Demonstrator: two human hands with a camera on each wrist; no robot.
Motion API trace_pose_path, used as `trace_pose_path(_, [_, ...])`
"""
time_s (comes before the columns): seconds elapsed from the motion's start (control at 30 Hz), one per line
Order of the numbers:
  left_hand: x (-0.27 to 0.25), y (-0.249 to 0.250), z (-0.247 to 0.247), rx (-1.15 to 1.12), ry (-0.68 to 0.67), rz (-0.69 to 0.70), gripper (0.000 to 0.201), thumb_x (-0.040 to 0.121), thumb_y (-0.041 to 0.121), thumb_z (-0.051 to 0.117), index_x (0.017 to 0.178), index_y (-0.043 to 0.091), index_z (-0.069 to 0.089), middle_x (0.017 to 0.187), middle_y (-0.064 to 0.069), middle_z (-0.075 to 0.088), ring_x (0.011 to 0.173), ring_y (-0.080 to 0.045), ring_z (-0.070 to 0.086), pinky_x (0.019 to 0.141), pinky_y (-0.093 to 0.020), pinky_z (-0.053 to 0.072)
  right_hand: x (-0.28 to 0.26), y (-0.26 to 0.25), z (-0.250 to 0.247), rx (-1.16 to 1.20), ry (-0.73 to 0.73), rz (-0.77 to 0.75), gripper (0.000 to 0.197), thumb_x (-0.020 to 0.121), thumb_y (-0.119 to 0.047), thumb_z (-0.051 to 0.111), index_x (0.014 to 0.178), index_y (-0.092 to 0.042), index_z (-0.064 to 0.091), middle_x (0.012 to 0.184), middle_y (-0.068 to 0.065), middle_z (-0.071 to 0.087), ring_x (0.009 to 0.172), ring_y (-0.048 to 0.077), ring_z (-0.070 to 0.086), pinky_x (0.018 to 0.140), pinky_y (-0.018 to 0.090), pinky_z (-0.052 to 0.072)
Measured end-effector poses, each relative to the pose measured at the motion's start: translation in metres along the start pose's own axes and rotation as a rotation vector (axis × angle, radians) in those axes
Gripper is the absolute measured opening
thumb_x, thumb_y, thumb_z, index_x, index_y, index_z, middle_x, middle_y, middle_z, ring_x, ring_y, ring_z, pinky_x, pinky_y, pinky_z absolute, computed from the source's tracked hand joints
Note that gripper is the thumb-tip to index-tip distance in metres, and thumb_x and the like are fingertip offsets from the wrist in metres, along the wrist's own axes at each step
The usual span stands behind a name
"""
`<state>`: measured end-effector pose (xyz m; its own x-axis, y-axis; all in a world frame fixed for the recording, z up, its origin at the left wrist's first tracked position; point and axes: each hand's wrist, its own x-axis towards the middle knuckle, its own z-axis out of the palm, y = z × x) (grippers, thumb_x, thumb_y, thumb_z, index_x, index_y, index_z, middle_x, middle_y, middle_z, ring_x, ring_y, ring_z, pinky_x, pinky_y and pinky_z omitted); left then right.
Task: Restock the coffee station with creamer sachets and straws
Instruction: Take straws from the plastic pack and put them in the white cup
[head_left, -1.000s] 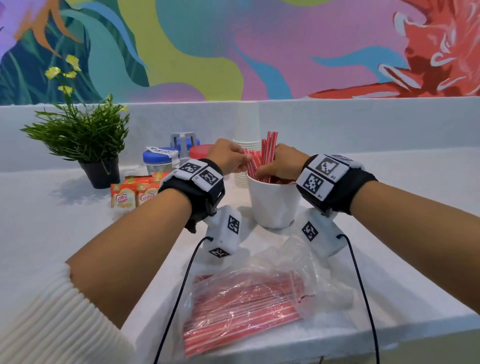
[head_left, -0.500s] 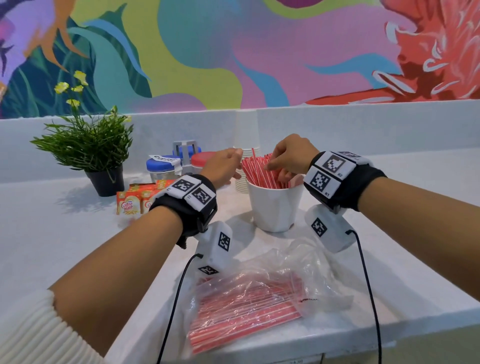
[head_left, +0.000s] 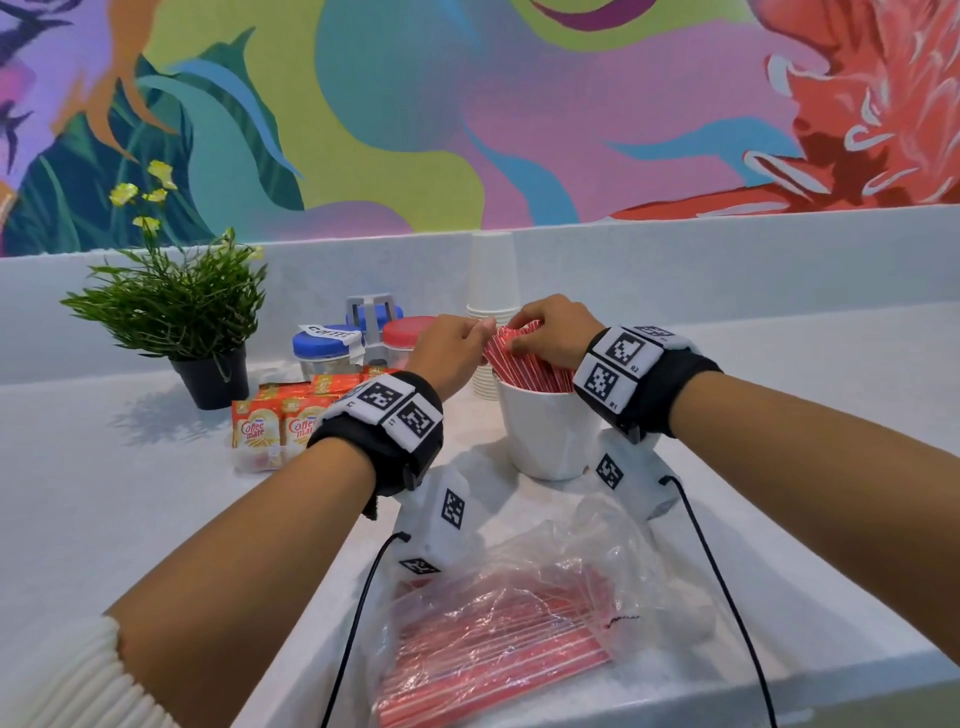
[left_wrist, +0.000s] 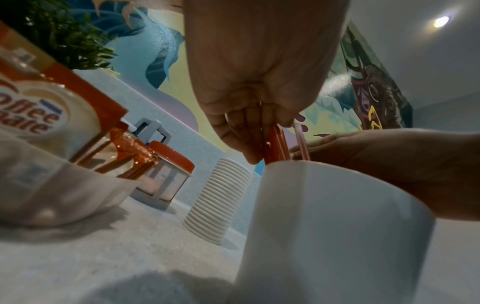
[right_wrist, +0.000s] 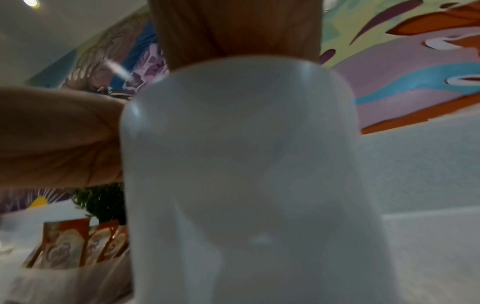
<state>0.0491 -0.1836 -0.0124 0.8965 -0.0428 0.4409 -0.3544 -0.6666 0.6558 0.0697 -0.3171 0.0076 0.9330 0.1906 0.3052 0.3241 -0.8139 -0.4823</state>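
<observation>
A bundle of red straws (head_left: 524, 366) leans to the left in the white cup (head_left: 545, 439) at the counter's middle. My left hand (head_left: 457, 348) pinches the straws (left_wrist: 275, 144) from the left, just above the cup's rim (left_wrist: 324, 170). My right hand (head_left: 550, 332) curls over the tops of the straws from the right. In the right wrist view the cup (right_wrist: 246, 164) hides the right hand's fingers. Orange creamer sachets (head_left: 280, 423) stand in a clear holder left of the cup. More red straws lie in a clear plastic bag (head_left: 493, 639) near the front edge.
A potted plant (head_left: 176, 322) stands at the back left. Blue-lidded (head_left: 324, 345) and red-lidded (head_left: 410, 332) jars sit behind the sachets. A stack of paper cups (head_left: 491, 291) rises right behind the white cup. The counter's front edge runs just below the bag.
The straws stood upright and tall between my hands; now they sit lower and lean left. Both hands have moved up over their tops.
</observation>
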Motion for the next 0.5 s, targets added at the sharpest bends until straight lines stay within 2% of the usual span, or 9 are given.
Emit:
trace_pose_path(0.07, [-0.003, 0.001, -0.003, -0.031, -0.039, 0.013, 0.045, 0.1, 0.03, 0.038, 0.103, -0.004, 0.067, 0.101, -0.018, 0.067, 0.087, -0.022, 0.059, 0.076, -0.029, 0.046, 0.002, 0.0, 0.0, 0.044, 0.037, -0.004, 0.031, 0.087, -0.023, 0.061, 0.116, -0.015, 0.063, 0.125, 0.011, 0.06, 0.112, 0.026, 0.057, 0.08, 0.025, 0.041])
trace_pose_path(0.13, [-0.006, -0.001, -0.006, -0.046, -0.132, 0.024, 0.04, 0.095, 0.035, 0.047, 0.118, 0.006, 0.063, 0.111, -0.013, 0.066, 0.095, -0.017, 0.058, 0.086, -0.029, 0.045, 0.002, 0.002, -0.003, 0.082, 0.147, 0.004, 0.024, 0.088, -0.015, 0.057, 0.11, -0.014, 0.067, 0.121, 0.012, 0.062, 0.109, 0.025, 0.058, 0.079, 0.024, 0.042])
trace_pose_path(0.2, [-0.007, -0.004, -0.007, -0.022, -0.205, 0.021, 0.045, 0.089, 0.036, 0.057, 0.128, 0.013, 0.056, 0.119, -0.007, 0.064, 0.102, -0.014, 0.057, 0.094, -0.03, 0.044, 0.003, 0.005, -0.009, 0.08, 0.229, 0.004, 0.029, 0.089, -0.008, 0.05, 0.112, -0.012, 0.066, 0.124, 0.012, 0.061, 0.114, 0.025, 0.056, 0.091, 0.028, 0.043])
trace_pose_path(0.27, [-0.005, -0.006, -0.006, 0.061, -0.203, 0.039, 0.049, 0.088, 0.031, 0.06, 0.132, 0.012, 0.052, 0.125, -0.007, 0.062, 0.112, -0.019, 0.058, 0.102, -0.032, 0.042, 0.001, 0.009, -0.012, 0.02, 0.197, -0.007, 0.035, 0.091, -0.007, 0.044, 0.122, -0.011, 0.059, 0.132, 0.011, 0.056, 0.122, 0.026, 0.051, 0.103, 0.031, 0.038])
trace_pose_path(0.33, [-0.004, -0.005, -0.004, 0.153, -0.177, 0.059, 0.045, 0.091, 0.025, 0.056, 0.133, 0.009, 0.051, 0.124, -0.012, 0.063, 0.114, -0.024, 0.057, 0.097, -0.026, 0.037, -0.001, 0.011, -0.011, -0.042, 0.124, -0.025, 0.039, 0.093, -0.009, 0.042, 0.131, -0.01, 0.052, 0.14, 0.012, 0.047, 0.129, 0.027, 0.043, 0.107, 0.031, 0.031])
trace_pose_path(0.43, [-0.003, -0.002, -0.002, 0.279, -0.153, 0.047, 0.038, 0.095, 0.024, 0.05, 0.129, 0.008, 0.054, 0.102, -0.016, 0.064, 0.1, -0.027, 0.059, 0.081, -0.021, 0.035, -0.006, 0.011, -0.007, -0.068, 0.111, -0.065, 0.04, 0.094, -0.007, 0.039, 0.132, -0.008, 0.05, 0.142, 0.013, 0.042, 0.132, 0.027, 0.038, 0.108, 0.031, 0.028])
trace_pose_path(0.5, [-0.002, 0.0, 0.001, 0.279, -0.158, 0.023, 0.039, 0.096, 0.024, 0.048, 0.132, 0.008, 0.051, 0.109, -0.018, 0.064, 0.106, -0.031, 0.059, 0.088, -0.028, 0.041, -0.006, 0.01, -0.007, -0.059, 0.154, -0.067, 0.041, 0.092, -0.005, 0.039, 0.132, -0.006, 0.048, 0.142, 0.013, 0.042, 0.132, 0.027, 0.037, 0.108, 0.031, 0.027])
